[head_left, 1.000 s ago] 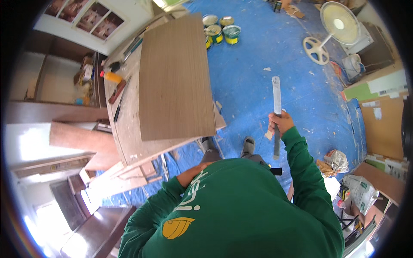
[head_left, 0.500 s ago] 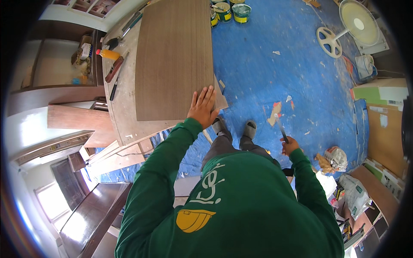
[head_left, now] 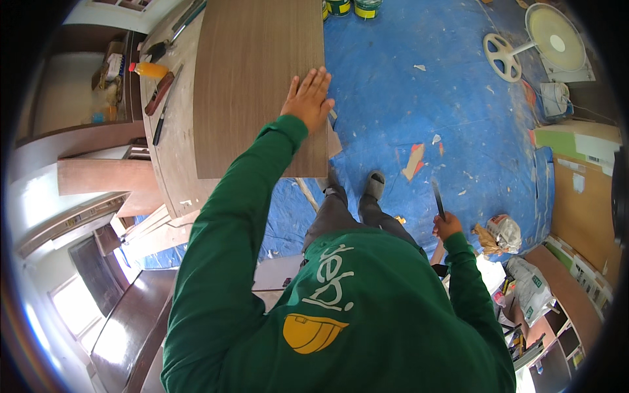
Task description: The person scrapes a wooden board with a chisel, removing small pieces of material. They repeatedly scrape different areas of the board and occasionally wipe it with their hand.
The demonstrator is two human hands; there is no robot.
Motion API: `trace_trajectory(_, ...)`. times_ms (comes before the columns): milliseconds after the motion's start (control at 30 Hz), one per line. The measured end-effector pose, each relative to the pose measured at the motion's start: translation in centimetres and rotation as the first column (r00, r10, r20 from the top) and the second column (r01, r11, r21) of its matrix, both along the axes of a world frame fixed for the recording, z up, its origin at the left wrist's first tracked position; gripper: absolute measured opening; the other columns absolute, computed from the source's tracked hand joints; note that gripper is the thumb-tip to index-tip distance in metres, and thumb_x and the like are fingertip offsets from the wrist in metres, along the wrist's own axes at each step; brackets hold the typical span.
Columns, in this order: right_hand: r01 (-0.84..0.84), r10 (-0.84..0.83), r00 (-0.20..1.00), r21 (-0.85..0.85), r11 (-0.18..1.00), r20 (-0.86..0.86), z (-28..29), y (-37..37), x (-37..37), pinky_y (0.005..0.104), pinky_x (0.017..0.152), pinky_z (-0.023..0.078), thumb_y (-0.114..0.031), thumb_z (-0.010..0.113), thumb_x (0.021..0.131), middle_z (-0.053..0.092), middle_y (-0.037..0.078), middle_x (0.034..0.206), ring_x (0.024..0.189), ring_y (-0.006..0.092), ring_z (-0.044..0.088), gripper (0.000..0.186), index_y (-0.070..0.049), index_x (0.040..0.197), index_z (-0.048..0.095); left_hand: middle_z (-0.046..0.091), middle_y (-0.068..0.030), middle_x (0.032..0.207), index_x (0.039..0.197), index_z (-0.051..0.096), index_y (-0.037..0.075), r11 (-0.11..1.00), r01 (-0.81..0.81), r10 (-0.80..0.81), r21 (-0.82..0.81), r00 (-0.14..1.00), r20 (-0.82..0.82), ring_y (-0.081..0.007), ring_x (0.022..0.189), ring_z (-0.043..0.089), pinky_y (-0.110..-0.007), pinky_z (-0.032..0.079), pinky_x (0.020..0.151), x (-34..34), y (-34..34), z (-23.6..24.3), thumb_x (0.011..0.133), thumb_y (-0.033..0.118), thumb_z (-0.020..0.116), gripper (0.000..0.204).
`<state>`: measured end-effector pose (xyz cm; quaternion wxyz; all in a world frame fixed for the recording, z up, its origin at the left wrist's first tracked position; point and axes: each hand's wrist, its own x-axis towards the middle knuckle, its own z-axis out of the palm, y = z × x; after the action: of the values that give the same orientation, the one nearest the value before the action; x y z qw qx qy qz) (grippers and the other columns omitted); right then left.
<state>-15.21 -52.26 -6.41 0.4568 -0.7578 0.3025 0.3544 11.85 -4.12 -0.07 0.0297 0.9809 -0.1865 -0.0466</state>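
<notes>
A brown wood-grain panel (head_left: 249, 98) lies flat on the worktable (head_left: 171, 177) at my left. My left hand (head_left: 308, 99) rests on the panel's right edge, fingers extended, the tips close to the border. Low at my right side, my right hand (head_left: 448, 226) is closed around a slim, dark-handled tool with a flat grey blade (head_left: 438, 194), which points up and away from me. Whether it is a file or a knife I cannot tell.
On the table's left side are a hand plane (head_left: 159, 93), a long thin black-handled tool (head_left: 159, 124) and an orange bottle (head_left: 149, 69). Paint buckets (head_left: 367, 8) stand at the far end. A fan (head_left: 555, 40) sits far right on blue sheeting (head_left: 406, 85) strewn with scraps.
My left hand has slid farther away along the panel's right edge. My right hand has dropped slightly toward me with the tool still in it. The view has shifted a little.
</notes>
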Motion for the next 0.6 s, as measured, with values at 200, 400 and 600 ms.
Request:
trace_trajectory(200,-0.045,0.041,0.997,0.072,0.996,0.059,0.3,3.8,3.5,0.0335,0.053,0.052,-0.022,0.061,0.100,0.059,0.006,0.065,0.055,0.0171,0.061,0.023,0.000,0.093,0.062,0.023,-0.0089,0.171,0.163,0.027,0.011,0.951,0.307,-0.309,-0.036,0.949,-0.069,-0.0267,0.158,0.018,-0.053,0.009,0.128,-9.5,3.6,1.2,0.108,0.049,0.035,0.067)
trace_trajectory(400,-0.093,0.063,0.987,0.203,0.975,0.147,1.3,10.1,9.0,0.0318,0.054,0.049,-0.024,0.060,0.101,0.061,0.005,0.070,0.059,0.0138,0.061,0.024,-0.001,0.094,0.063,0.027,-0.0089,0.169,0.162,0.032,0.016,0.786,0.597,-0.615,-0.160,0.733,-0.289,-0.0276,0.158,0.021,-0.055,0.010,0.128,-13.6,5.3,3.5,0.107,0.045,0.042,0.063)
trace_trajectory(600,-0.261,0.123,0.913,0.325,0.909,0.388,3.2,18.0,17.8,0.0293,0.055,0.046,-0.029,0.059,0.103,0.059,0.002,0.070,0.059,0.0106,0.055,0.026,-0.004,0.097,0.065,0.026,-0.0069,0.170,0.162,0.033,0.018,0.974,-0.151,0.176,0.171,0.975,-0.138,-0.0278,0.159,0.017,-0.053,0.009,0.129,-4.5,8.9,2.4,0.103,0.045,0.052,0.068)
